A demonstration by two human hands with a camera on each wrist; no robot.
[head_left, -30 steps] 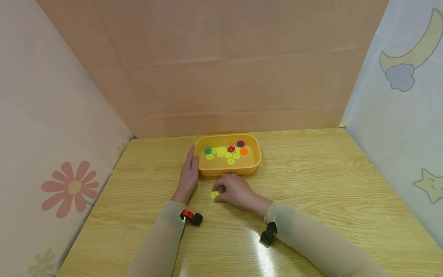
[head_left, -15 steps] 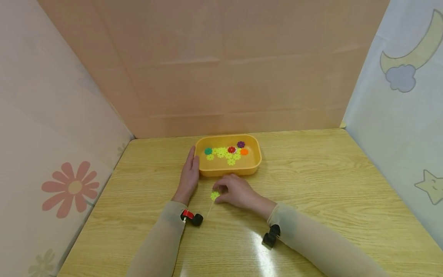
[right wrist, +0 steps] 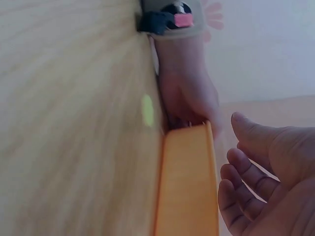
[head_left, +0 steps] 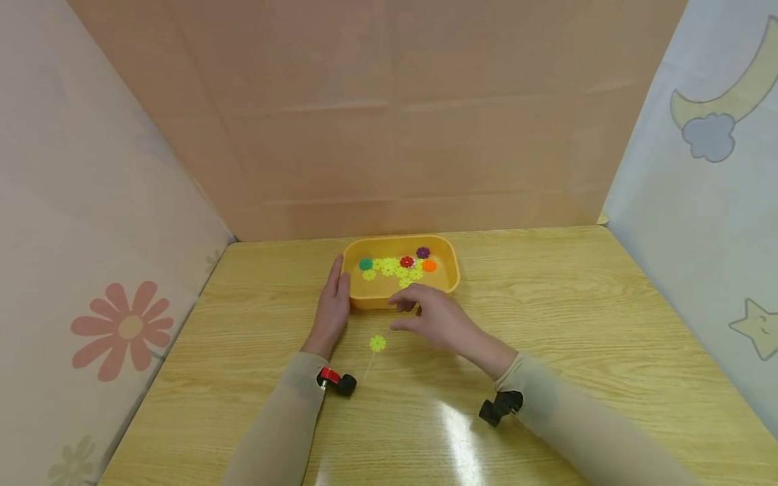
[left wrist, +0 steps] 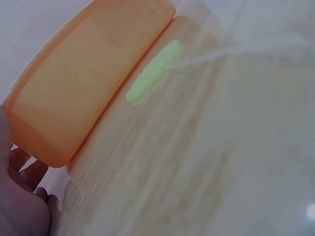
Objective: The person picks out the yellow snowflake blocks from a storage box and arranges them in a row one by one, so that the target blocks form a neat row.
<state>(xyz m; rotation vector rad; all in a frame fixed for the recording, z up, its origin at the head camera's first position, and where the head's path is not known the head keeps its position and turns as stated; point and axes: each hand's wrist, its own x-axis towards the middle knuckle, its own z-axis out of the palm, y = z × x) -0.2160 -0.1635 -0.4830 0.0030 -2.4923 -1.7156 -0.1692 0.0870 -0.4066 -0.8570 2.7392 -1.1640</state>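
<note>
My left hand [head_left: 333,307] lies along the left end of the orange plastic tray [head_left: 401,297], its straight fingers against the outer wall. My right hand [head_left: 434,314] hovers by the tray's front rim, thumb and fingers apart with nothing seen between them. Just left of its thumb, a yellow-green flower-shaped disc [head_left: 377,343] is on the wooden table. From that disc a thin pale string [head_left: 369,366] runs toward the left wrist. The left wrist view shows the disc edge-on beside the tray wall.
Several yellow-green flower discs [head_left: 387,267] lie in the tray, with a teal disc [head_left: 365,264], a red disc [head_left: 406,262], a purple disc [head_left: 423,252] and an orange disc [head_left: 429,266]. A pinkish back panel [head_left: 389,135] and printed side panels enclose the table [head_left: 577,324].
The right hand has let go of the yellow-green disc and moved up and right toward the tray's front rim. The disc stays in place; the left hand has not moved.
</note>
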